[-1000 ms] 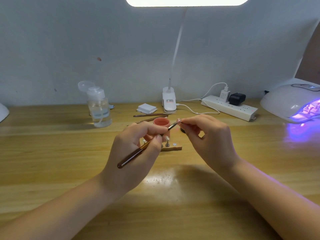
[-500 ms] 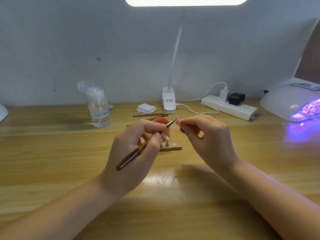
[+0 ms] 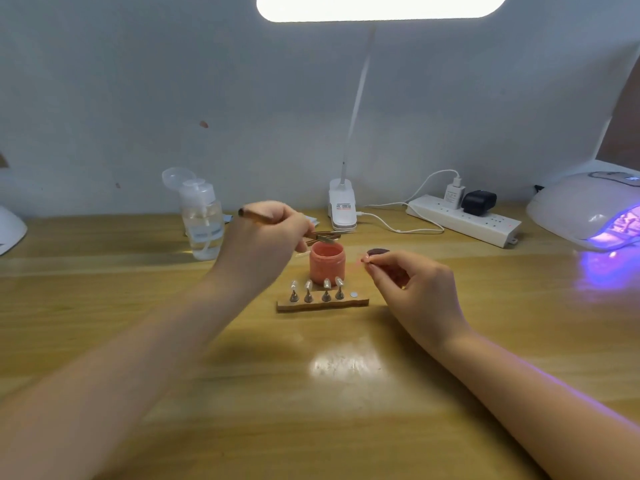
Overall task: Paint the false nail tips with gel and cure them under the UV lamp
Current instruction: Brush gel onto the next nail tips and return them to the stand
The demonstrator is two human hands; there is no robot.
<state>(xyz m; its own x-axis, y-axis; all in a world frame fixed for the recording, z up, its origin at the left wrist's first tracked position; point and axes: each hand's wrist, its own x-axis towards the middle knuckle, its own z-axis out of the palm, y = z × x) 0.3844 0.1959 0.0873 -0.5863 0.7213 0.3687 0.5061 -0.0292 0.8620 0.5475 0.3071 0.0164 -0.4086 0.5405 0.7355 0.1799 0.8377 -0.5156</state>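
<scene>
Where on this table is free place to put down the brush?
Bare wood lies in front of the wooden nail stand, between the two forearms, and between the right hand and the UV lamp. It is crowded behind the pink gel jar.

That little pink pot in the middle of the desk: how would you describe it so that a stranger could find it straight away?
Start at the white clip lamp base by the wall and come toward the person. The gel pot stands just behind the wooden strip of nail tips on metal stands. It is the only salmon-pink, open round jar; the left hand holds a brush over its mouth.
</scene>
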